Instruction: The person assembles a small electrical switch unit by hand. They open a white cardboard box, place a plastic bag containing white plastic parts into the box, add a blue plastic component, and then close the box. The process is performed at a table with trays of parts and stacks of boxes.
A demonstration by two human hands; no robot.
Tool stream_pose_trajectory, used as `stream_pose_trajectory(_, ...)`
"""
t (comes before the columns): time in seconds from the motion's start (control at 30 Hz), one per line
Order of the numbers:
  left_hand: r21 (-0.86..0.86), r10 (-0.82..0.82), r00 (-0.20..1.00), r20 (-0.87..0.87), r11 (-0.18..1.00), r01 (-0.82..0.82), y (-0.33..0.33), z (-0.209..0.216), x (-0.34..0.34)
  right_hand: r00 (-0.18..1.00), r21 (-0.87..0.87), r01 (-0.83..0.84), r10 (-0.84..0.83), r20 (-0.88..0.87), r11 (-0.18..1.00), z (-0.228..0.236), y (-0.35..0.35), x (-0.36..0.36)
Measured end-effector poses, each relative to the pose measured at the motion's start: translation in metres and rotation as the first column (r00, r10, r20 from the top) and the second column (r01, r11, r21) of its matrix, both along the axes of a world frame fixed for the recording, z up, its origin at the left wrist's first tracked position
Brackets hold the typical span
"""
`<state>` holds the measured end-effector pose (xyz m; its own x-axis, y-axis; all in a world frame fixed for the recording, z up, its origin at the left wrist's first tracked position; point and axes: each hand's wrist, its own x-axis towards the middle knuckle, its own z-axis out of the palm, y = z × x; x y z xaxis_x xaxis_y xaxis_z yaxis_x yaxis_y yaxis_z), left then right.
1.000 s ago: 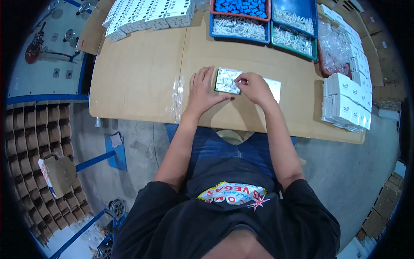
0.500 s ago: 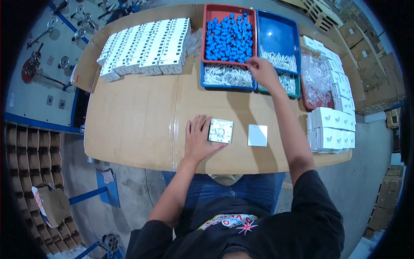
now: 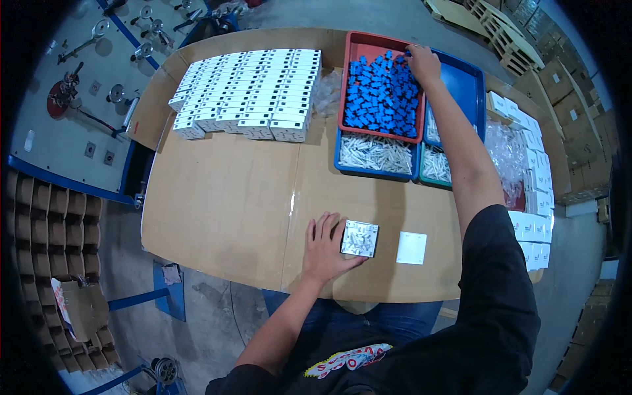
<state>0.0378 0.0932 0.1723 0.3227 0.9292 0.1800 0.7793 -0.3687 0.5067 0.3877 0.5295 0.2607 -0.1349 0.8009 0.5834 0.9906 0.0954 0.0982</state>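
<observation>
We see a small square white unit lying flat near the front edge of the cardboard-covered table, its open face upward with pale parts showing inside. It is square, so it has no clear long axis; its edges sit slightly skewed to the table's front edge. Our left hand rests flat beside it, fingers spread on the cardboard, with the thumb against the unit's near-left side; the hand is open, steadying rather than gripping. Just to the right of the unit, apart from it, lies a flat white square plate.

Farther out, our right arm stretches across the table to the red tray at the back. The right hand is at the tray's far right corner, fingers curled down among the small blue plastic pieces that fill it; we cannot tell whether it grips one. In front of the red tray a blue bin holds a heap of small white pieces, and next to it a greenish bin holds more of the same. Behind that, a larger blue tray lies partly hidden under our forearm.

To the left of the trays, rows of white boxes stand packed together. More white boxes are stacked along the table's right edge, beside a clear plastic bag.
</observation>
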Motion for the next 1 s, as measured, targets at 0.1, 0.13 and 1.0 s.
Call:
stream_pose_trajectory(0.1, -0.008, -0.009, 1.0, -0.014, 1.0, 0.009, 0.001, -0.001, -0.001, 0.999, -0.049, 0.014, -0.016, -0.039, 0.999, -0.007, 0.016, 0.011)
stream_pose_trajectory(0.13, -0.013, -0.008, 1.0, -0.015, 1.0, 0.008, 0.001, 0.0, 0.0, 0.996, -0.041, 0.012, -0.016, -0.082, 0.999, -0.007, 0.018, 0.013)
stream_pose_trajectory(1.0, 0.035, -0.001, 0.999, -0.045, 0.999, 0.002, -0.005, -0.006, 0.005, -0.845, 0.558, -0.508, -0.252, -0.473, 0.656, 0.03, -0.352, -0.12)
